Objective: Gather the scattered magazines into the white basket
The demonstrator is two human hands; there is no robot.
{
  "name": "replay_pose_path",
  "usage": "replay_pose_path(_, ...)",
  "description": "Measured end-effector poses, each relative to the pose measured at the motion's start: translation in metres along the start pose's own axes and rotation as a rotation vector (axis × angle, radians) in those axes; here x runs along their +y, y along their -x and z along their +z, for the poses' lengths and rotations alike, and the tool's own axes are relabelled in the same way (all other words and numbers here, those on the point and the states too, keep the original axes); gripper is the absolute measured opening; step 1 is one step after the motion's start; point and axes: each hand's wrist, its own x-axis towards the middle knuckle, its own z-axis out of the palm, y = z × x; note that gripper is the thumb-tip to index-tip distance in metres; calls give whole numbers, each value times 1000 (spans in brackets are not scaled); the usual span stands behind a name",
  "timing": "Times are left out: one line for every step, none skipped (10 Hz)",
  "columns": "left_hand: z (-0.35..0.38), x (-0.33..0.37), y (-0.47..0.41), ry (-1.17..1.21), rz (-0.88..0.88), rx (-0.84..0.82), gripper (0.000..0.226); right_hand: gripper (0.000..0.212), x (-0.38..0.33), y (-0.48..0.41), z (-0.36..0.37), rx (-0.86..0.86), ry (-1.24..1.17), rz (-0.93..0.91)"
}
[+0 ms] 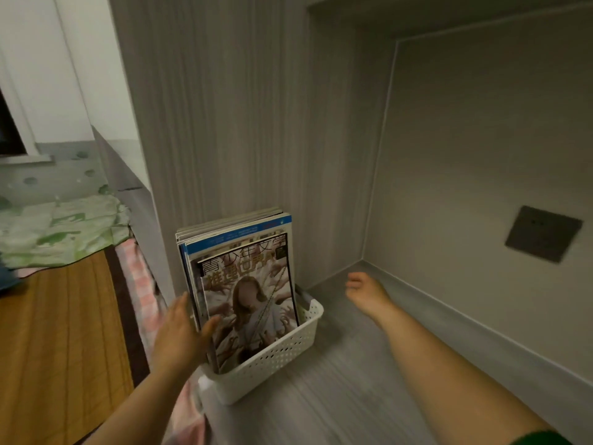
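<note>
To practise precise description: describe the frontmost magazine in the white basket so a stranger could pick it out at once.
At the foot of the tall grey wood-grain panel stands a white perforated basket of upright magazines. Take the frontmost magazine, by the left hand. Unlike the blue-topped magazine behind it, its cover shows a long-haired figure ringed by reaching hands.

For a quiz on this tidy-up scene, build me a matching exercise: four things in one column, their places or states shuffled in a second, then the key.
1. left hand
2. right hand
3. stack of glossy magazines
4. dark rectangular wall plate

A. mounted on the beige wall
B. standing upright in the white perforated plastic basket
C. open, holding nothing, right of the basket
D. touching the stack's left edge

Pairs: 1-D, 2-C, 3-B, 4-A.
</note>
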Motion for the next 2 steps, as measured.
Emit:
replay_pose_path(-16,14,11,-173,90,33,58,37,13,30,-42,63,23,-54)
replay_pose_path(-32,26,25,-210,75,52,46,32,21,65,-79,111,-15,-77)
